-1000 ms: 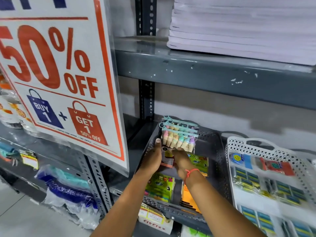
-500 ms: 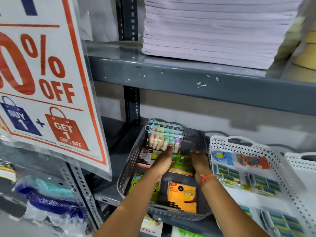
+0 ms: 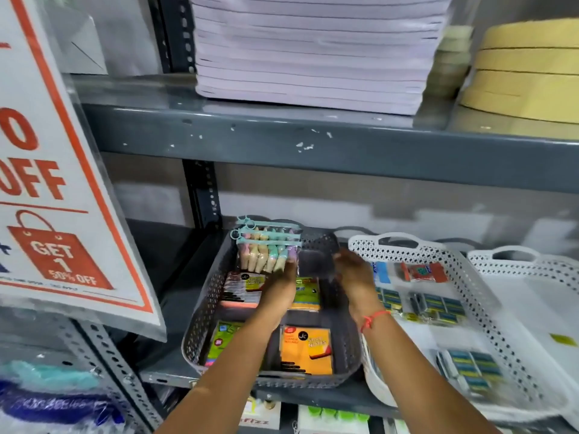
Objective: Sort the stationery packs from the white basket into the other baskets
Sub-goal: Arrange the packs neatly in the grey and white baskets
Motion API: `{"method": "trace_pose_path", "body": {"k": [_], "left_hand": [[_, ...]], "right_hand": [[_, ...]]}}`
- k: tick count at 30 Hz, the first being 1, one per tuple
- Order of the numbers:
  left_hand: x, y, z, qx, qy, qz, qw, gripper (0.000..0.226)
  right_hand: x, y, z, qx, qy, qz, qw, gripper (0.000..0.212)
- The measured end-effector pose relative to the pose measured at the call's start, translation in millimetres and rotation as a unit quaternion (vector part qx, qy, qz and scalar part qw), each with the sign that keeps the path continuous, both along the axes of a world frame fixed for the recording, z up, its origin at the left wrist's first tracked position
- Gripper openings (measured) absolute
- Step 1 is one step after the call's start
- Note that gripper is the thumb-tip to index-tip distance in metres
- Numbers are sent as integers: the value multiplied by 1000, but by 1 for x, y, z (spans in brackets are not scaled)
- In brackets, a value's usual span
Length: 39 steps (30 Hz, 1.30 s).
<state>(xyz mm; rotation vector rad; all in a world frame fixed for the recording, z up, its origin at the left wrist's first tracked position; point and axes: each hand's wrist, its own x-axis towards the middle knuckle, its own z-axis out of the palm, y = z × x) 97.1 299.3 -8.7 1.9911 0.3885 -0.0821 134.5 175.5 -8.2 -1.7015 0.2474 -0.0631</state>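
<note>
A grey perforated basket (image 3: 200,324) sits on the middle shelf. Packs of pastel pens (image 3: 266,252) stand against its back wall, with sticky-note packs, one orange (image 3: 305,350), lying flat in front. My left hand (image 3: 279,289) reaches into the basket, fingers on the front pastel pack's lower right corner. My right hand (image 3: 354,277) hovers empty over the grey basket's right rim, fingers apart. The white basket (image 3: 398,238) to the right holds a red pack (image 3: 423,272) and several blue-green packs (image 3: 435,306).
A second white basket (image 3: 513,255) stands at the far right. The grey upper shelf (image 3: 313,145) hangs low over the baskets, carrying a paper stack (image 3: 313,48) and tape rolls (image 3: 526,73). A large sale sign (image 3: 62,183) juts out on the left.
Both hands set the pastel pack upright at the back of the grey basket. My right hand then let go and moved right; my left hand stays at the pack.
</note>
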Motion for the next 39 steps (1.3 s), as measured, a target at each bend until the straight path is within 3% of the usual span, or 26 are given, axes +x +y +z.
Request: {"method": "trace_pose_path", "body": {"k": [2,4,7,9,13,15,18,26,28,32,36,39], "left_hand": [[4,-20,12,-23,-68,26,997,66],[10,-49,24,-137,-97,19,986,64],[11,-94,28,-257,-41,-37,965,67],[12,-114,19,-247,14,-55,967,74],[10,-141,15,-149,77,-48,985,74],[9,-149,13,-109,90,-39,989,70],[5,-159,13,-74,93,-20,993,69],[-2,-174,15,-31,87,11,996,68],[-5,-179,16,-14,80,15,997,68],[1,-201,23,2,29,6,1000,65],[3,-229,20,-51,67,-58,995,71],[8,-243,11,-45,103,-80,990,74]], "right_hand": [[3,-28,11,-2,-9,-52,999,28],[1,-60,14,2,20,-73,997,37],[-5,-97,4,4,78,-71,994,44],[-6,-109,-7,13,121,-78,990,47],[-4,-124,-24,37,165,-15,986,21],[-1,-127,-30,27,178,20,984,25],[8,-132,-37,4,179,52,983,54],[-5,-140,-17,-45,174,159,971,57],[-7,-148,-10,-64,134,145,978,51],[0,-180,0,-55,24,22,998,30],[1,-219,-11,-45,61,-2,997,42],[-2,-232,-26,-8,92,7,996,30]]}}
